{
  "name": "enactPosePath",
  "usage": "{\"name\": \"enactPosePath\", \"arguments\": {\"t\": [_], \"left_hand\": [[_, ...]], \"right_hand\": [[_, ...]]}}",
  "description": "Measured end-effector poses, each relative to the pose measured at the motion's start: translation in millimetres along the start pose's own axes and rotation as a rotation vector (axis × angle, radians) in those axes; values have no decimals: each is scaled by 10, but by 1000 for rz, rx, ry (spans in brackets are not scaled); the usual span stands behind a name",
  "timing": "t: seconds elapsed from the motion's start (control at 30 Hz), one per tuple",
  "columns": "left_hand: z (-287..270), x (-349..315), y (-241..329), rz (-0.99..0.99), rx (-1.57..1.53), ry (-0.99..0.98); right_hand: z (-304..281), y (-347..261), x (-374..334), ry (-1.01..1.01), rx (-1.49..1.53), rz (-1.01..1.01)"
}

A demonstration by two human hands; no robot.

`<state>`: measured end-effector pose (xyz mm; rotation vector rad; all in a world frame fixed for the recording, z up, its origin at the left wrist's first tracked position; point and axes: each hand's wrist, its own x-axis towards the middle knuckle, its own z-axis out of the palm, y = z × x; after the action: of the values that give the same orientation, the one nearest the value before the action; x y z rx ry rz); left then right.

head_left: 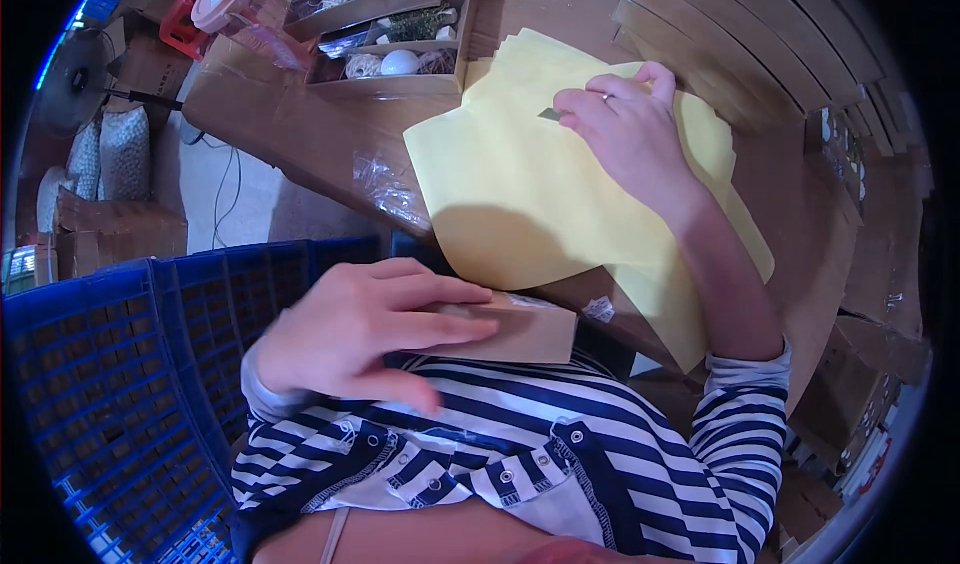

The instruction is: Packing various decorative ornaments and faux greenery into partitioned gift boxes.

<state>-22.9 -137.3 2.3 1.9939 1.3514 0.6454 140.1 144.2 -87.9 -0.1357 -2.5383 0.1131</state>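
My left hand [360,329] is stretched out with its fingers apart. Its fingertips lie over a small brown cardboard box [535,334] at the table's near edge, against my striped shirt. Farther right, my right hand [630,139] rests on a fanned pile of pale yellow paper sheets [500,189], its fingers bent and drawn together. At its fingertips is a small dark greenish patch [549,115]; whether it is a separate piece is unclear. What the fingers pinch is partly hidden.
Divided boxes [390,84] with white balls and twine stand at the back, beside a pink-lidded clear jar [245,9]. A blue plastic crate [165,334] is at my left. Cardboard stacks [700,54] rise at the far right. Crumpled clear plastic [385,186] lies on the table.
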Motion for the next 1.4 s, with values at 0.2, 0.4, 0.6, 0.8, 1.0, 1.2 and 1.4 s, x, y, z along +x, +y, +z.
{"name": "enactPosePath", "arguments": {"t": [0.2,0.4,0.6,0.8,1.0,1.2,1.4], "left_hand": [[-78,300,-608,-146,-615,388],[201,1003,-891,-261,-341,534],[240,1046,-981,-254,-98,601],[257,1072,-984,-287,-92,592],[241,1058,-976,-267,-38,564],[303,1080,-1012,-185,127,680],[302,1091,-995,-169,193,607]], "right_hand": [[-94,0,58,-138,110,70],[-109,85,69,-120,1312,681],[-319,37,97,-374,1299,479],[-202,-66,98,-114,376,311],[-23,-18,23,-45,95,203],[4,-25,7,-35,78,158],[8,-17,-7,-38,110,138]]}}
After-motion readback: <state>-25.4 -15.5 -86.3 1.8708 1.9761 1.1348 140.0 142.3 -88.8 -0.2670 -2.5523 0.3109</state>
